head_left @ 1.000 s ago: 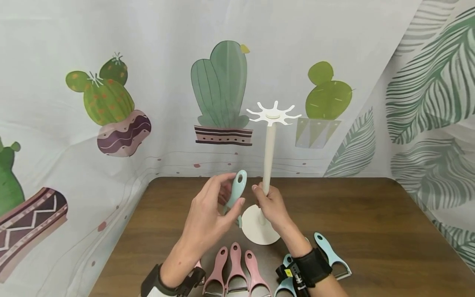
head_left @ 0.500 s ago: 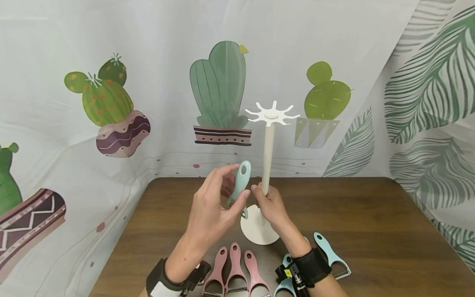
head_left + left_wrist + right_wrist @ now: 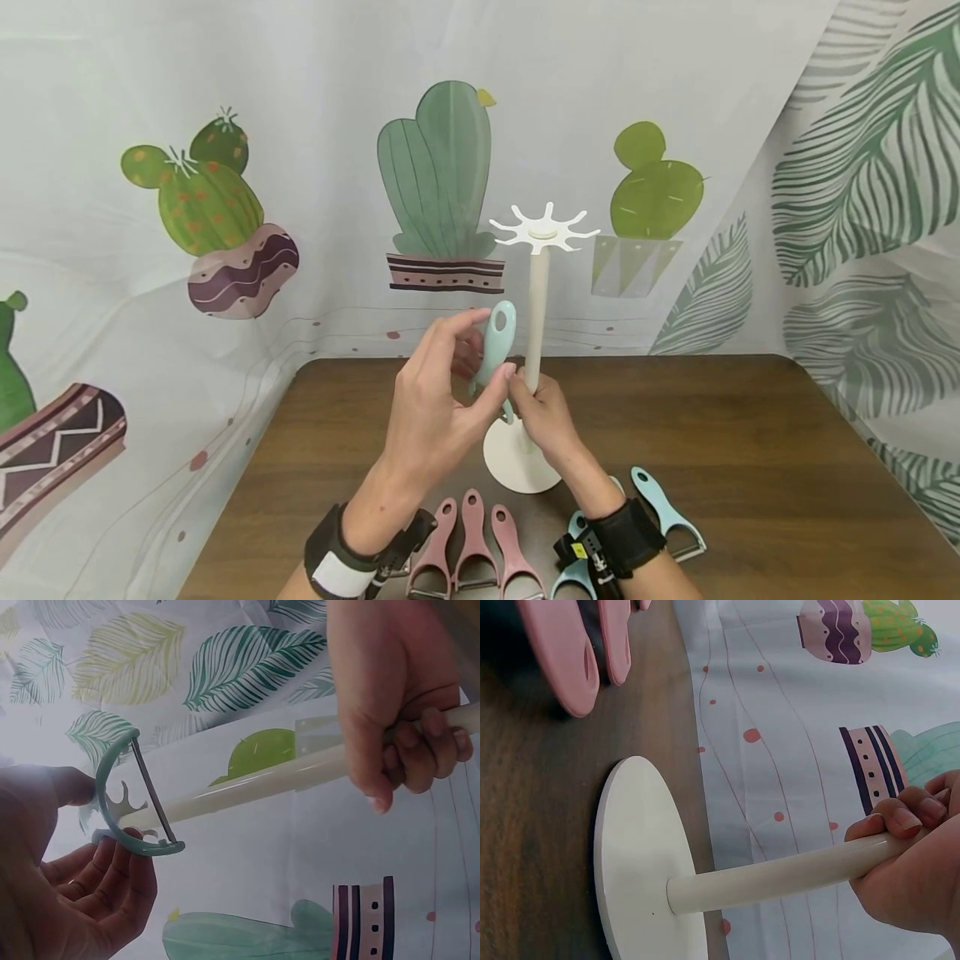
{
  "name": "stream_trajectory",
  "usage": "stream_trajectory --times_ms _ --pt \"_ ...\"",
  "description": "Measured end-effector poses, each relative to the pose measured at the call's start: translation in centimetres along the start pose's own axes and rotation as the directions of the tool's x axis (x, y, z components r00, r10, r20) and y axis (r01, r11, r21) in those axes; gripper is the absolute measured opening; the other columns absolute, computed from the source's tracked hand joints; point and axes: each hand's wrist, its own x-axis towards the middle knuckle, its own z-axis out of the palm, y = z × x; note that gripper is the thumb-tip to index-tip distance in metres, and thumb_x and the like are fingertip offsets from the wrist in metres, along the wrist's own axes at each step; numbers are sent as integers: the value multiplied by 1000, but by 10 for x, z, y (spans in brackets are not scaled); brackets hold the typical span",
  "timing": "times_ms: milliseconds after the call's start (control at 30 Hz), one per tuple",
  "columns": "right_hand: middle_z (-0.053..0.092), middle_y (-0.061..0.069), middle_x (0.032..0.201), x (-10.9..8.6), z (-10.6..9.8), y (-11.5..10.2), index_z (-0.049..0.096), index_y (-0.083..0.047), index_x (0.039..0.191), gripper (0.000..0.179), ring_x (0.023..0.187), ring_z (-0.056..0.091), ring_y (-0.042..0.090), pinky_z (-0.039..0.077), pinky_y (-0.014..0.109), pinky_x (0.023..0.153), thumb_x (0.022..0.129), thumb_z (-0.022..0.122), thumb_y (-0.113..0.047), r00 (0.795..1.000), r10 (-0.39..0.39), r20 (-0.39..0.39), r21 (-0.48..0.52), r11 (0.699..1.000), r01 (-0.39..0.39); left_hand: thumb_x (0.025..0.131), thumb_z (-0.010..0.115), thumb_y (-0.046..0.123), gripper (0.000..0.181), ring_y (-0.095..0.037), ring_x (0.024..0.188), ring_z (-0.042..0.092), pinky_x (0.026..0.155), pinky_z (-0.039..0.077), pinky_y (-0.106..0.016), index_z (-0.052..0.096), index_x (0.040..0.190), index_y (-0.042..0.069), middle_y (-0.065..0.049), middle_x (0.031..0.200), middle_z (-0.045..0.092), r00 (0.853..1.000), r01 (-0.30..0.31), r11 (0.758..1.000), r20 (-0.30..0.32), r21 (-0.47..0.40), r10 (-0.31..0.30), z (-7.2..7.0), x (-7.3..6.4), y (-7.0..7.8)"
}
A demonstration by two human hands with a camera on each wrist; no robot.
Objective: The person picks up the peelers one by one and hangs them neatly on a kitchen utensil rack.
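Observation:
My left hand pinches a light blue peeler between thumb and fingers, handle up with its hanging hole at the top. Its curved head and metal blade show in the left wrist view. Just right of it stands a white rack with a ring of hook arms on top; no peelers hang on them. My right hand grips the pole low down, above the round base. The peeler is raised beside the pole, below the hooks.
Several pink peelers lie in a row at the table's front. Light blue peelers lie to the right, partly hidden by my right wrist. A cactus-print cloth hangs behind the wooden table.
My left hand has lifted the light blue peeler up and slightly right, closer to the pole. The right hand keeps its grip on the rack.

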Motion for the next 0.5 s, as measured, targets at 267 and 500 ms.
stream_trajectory --times_ms 267,500 --pt "40 -5 59 0 -1 -1 44 -14 68 46 58 36 10 30 25 56 111 56 -24 999 51 -12 -9 999 -51 93 80 17 53 -12 87 65 70 59 -26 59 142 9 -4 103 62 999 -2 1000 -37 -23 1 3 9 7" --pt "40 -4 60 0 0 0 45 -14 68 44 58 35 11 31 25 57 109 59 -20 999 41 -7 19 999 -41 93 81 16 55 -13 87 65 72 59 -27 57 143 7 -6 105 62 999 -13 1000 -41 -21 12 3 19 12"
